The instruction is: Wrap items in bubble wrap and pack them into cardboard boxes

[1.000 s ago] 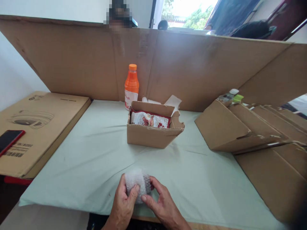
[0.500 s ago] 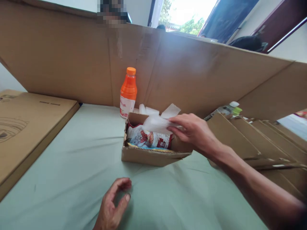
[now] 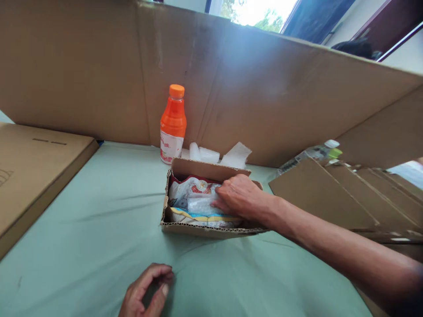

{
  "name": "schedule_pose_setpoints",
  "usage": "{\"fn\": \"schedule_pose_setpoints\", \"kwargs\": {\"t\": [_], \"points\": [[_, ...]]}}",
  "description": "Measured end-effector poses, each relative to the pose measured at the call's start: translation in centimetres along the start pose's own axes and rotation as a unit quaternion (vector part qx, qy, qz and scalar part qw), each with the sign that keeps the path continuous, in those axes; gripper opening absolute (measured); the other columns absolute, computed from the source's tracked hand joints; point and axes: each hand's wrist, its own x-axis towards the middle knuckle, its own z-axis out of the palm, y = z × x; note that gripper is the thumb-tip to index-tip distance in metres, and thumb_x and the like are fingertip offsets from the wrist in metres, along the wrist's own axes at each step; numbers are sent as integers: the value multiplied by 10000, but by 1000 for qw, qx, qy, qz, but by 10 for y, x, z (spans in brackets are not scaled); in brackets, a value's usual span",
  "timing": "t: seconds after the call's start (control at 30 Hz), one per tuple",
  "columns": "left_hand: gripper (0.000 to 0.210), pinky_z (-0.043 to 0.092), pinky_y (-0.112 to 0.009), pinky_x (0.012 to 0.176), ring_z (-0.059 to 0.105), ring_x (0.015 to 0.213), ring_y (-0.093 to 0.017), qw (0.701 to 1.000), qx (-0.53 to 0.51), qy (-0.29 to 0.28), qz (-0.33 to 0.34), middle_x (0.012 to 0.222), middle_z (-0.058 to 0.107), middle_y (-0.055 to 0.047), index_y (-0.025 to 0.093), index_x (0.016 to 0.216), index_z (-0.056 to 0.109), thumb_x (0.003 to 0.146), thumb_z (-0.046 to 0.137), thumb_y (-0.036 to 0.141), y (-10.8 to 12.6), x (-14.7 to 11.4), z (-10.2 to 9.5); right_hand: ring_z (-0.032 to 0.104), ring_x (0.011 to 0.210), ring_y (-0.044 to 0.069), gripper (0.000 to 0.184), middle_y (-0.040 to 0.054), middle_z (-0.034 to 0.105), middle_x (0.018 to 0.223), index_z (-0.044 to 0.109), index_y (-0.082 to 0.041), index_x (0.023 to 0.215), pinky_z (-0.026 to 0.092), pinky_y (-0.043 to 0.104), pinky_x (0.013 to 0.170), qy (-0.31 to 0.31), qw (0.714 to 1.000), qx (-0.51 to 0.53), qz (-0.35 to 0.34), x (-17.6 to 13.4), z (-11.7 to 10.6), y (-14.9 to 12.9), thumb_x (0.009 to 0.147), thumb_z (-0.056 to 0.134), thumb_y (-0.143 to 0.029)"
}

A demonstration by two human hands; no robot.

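A small open cardboard box [image 3: 211, 232] stands on the green cloth. Inside lie a white printed snack bag [image 3: 181, 193] with a dark red edge and a blue-and-yellow packet [image 3: 194, 217]. My right hand [image 3: 239, 196] reaches into the box, fingers closed on the right end of a clear piece of bubble wrap [image 3: 201, 205], which rests over the bags. Its fingertips are partly hidden. In front of the box, my left hand [image 3: 147, 290] hovers low over the cloth, empty, with fingers curved and thumb apart.
An orange-capped bottle [image 3: 173, 125] stands behind the box, beside more bubble wrap pieces [image 3: 236, 155]. Folded cardboard [image 3: 333, 189] and a clear plastic bottle [image 3: 307, 155] lie at right. A flat carton [image 3: 49, 167] is at left. A tall cardboard wall [image 3: 264, 97] closes the back.
My right hand has moved down into the box, bringing the bubble wrap from above the rim onto the bags. My left hand keeps its shape near the cloth. The view has shifted slightly.
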Motion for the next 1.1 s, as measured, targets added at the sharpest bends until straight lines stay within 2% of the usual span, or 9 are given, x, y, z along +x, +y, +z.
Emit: {"fn": "schedule_pose_setpoints", "kwargs": {"t": [0.17,0.3,0.43,0.57,0.67,0.8,0.9,1.0,1.1], "points": [[432,607,-326,860,701,1005,-236,991,70,58,98,1234,679,-115,240,1240,650,843,681,407,34,27,-32,624,565,174,530,50,706,685,703,-200,813,386,272,535,214,955,96,180,-87,-11,34,954,431,-633],[540,567,-383,969,644,1160,-252,992,36,86,90,1418,559,-101,289,1391,515,880,643,408,46,38,-25,643,555,172,444,69,728,709,713,-209,873,481,283,512,260,876,310,264,-158,39,14,915,528,-611],[636,499,-422,1060,568,1280,-267,996,-2,64,56,1518,462,-106,282,1458,420,884,637,449,48,53,-3,668,685,207,423,77,739,893,647,-199,1077,552,313,578,268,811,448,264,-135,110,-44,837,632,-548],[645,513,-379,1023,594,1238,-261,993,-58,66,74,1418,562,-133,195,1404,475,850,661,468,65,83,18,658,700,217,359,74,718,842,620,-177,994,539,311,574,298,759,510,274,-90,130,-62,845,594,-502],[592,530,-355,987,651,1142,-234,991,-94,36,91,1379,601,-124,192,1389,503,860,651,413,81,91,46,658,639,226,348,72,725,779,629,-186,915,526,317,530,299,754,504,297,-111,128,-42,830,592,-521],[563,510,-356,1027,642,1173,-224,988,-115,-30,96,1453,552,-108,231,1434,484,902,611,364,79,61,72,656,569,247,361,85,752,773,666,-210,859,496,320,442,301,771,438,351,-169,129,-29,812,616,-564],[577,523,-359,1023,627,1217,-252,992,-117,22,51,1441,569,-106,240,1417,512,888,638,432,50,19,50,706,706,284,369,90,770,888,696,-213,942,559,343,533,287,789,451,303,-170,127,-53,811,633,-553],[625,504,-354,1054,598,1261,-278,986,-90,142,4,1389,617,-91,233,1369,552,816,720,468,19,-23,4,713,869,289,407,95,758,1008,691,-204,1080,592,360,702,263,795,505,210,-133,115,-85,850,594,-526],[671,475,-361,1089,611,1244,-276,971,-62,233,-10,1383,622,-83,238,1381,520,794,737,481,-1,-51,-25,695,885,270,457,101,736,1053,651,-209,1192,584,341,688,229,794,541,154,-100,108,-101,873,563,-525]]}}
